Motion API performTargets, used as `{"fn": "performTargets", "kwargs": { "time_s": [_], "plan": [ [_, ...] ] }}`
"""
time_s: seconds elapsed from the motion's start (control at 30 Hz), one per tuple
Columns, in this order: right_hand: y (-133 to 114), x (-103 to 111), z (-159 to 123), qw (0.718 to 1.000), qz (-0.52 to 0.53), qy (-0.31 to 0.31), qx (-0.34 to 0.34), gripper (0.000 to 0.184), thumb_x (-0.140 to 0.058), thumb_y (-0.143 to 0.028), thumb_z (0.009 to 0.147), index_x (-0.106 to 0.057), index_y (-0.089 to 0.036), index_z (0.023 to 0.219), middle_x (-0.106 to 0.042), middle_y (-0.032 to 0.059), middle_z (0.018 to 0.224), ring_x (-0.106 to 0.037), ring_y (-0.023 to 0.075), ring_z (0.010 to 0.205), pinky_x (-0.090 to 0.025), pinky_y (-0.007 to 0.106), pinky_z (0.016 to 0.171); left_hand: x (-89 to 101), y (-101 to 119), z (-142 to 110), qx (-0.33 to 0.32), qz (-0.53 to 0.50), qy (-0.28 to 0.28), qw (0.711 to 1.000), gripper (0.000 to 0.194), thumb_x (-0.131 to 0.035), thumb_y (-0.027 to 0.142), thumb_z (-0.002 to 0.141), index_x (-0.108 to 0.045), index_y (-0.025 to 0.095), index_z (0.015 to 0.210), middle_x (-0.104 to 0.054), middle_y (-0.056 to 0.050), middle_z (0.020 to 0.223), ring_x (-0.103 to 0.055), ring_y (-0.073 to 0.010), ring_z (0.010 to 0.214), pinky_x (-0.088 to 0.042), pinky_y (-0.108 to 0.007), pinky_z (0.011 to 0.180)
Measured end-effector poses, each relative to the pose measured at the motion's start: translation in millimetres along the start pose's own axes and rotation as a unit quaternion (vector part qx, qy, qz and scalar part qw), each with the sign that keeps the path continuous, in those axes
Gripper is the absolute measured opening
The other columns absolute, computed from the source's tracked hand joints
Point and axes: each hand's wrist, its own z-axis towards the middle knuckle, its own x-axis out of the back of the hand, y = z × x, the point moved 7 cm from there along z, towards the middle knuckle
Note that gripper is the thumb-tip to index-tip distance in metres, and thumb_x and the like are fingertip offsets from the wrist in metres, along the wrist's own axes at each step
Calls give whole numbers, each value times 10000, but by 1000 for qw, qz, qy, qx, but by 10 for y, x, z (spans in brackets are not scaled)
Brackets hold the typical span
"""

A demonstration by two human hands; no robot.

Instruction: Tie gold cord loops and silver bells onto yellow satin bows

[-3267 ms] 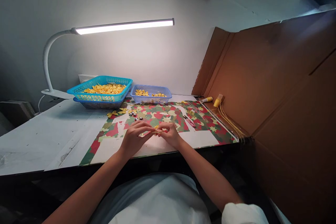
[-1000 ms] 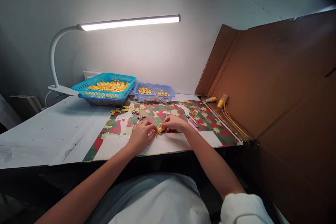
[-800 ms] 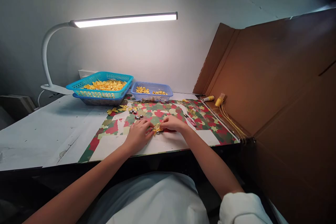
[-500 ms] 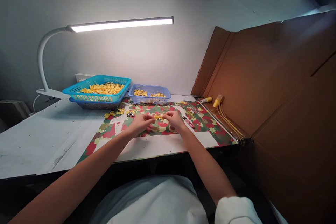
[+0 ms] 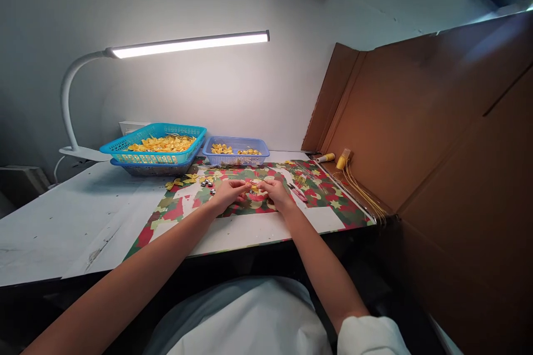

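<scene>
Yellow bow (image 5: 254, 189), small, partly hidden.

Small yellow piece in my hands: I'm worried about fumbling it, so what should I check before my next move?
1. Left hand at the small yellow piece: ok, fingertips at its left side.
2. Right hand at it too: ok, fingertips at its right side.
3. Grip secure: cannot tell, the fingers partly cover the piece.
4. Silver balls contained: not ok, they lie loose on the patterned sheet, near the left hand.
5. Pink-handled tool clear of the fingers: ok, it lies right of the right hand.
6. Lamp lit: ok.
</scene>
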Motion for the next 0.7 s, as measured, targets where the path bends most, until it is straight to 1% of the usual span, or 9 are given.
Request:
{"fn": "performTargets", "kwargs": {
  "time_s": [0.07,0.13,0.2,0.33,0.4,0.53,0.6,0.7],
  "plan": [
    [18,-9,-8,1000,4,1,-16,197,-664,-343,600,-612,-154,616,-490,-47,564,-343,54,455,-219,206,429,-11,8,-16,4,5,-3,1000,445,-830,507,503,-699,143,724,-602,10,580,-550,-99,493,-491,-242,513],
    [26,-19,-21,1000,-5,4,-30,180,-656,-326,599,-590,-159,586,-437,-63,515,-294,48,428,-185,212,421,-28,20,-31,6,2,-11,1000,447,-834,505,500,-699,144,726,-615,4,592,-554,-98,499,-497,-243,518],
    [3,-25,-39,999,-19,8,-28,182,-653,-315,598,-566,-162,551,-382,-76,477,-264,47,427,-179,215,424,-45,20,-39,9,-8,-21,1000,460,-840,510,485,-699,143,725,-635,-5,615,-567,-99,512,-509,-244,529],
    [-66,-34,-81,999,-39,8,-9,199,-661,-321,598,-558,-167,525,-350,-73,451,-322,67,471,-235,216,447,-56,-20,-26,18,-36,-32,999,509,-858,516,433,-701,137,735,-679,-40,697,-641,-142,599,-559,-289,609],
    [-65,-37,-87,999,-45,6,-10,206,-663,-335,598,-563,-168,529,-345,-71,445,-345,75,481,-251,220,453,-54,-37,-13,17,-41,-32,999,513,-857,511,432,-705,132,743,-690,-55,729,-663,-166,634,-574,-313,636],
    [-37,-39,-50,998,-67,5,17,236,-655,-370,586,-561,-167,513,-378,-62,470,-351,78,499,-260,220,469,-57,-70,4,27,-43,-32,998,417,-847,434,484,-710,126,729,-696,-61,731,-673,-165,659,-583,-300,660],
    [-13,-45,-18,997,-75,2,35,248,-644,-383,582,-549,-170,499,-366,-63,477,-330,76,503,-255,219,478,-65,-76,6,31,-44,-35,998,333,-840,371,505,-707,135,697,-696,-54,719,-670,-156,663,-582,-283,664],
    [40,-55,23,996,-73,-2,44,272,-635,-397,580,-514,-176,479,-329,-68,477,-308,74,504,-249,220,486,-81,-66,1,27,-42,-46,998,249,-821,304,519,-711,152,683,-697,-40,713,-664,-151,669,-579,-268,670]
  ]
}}
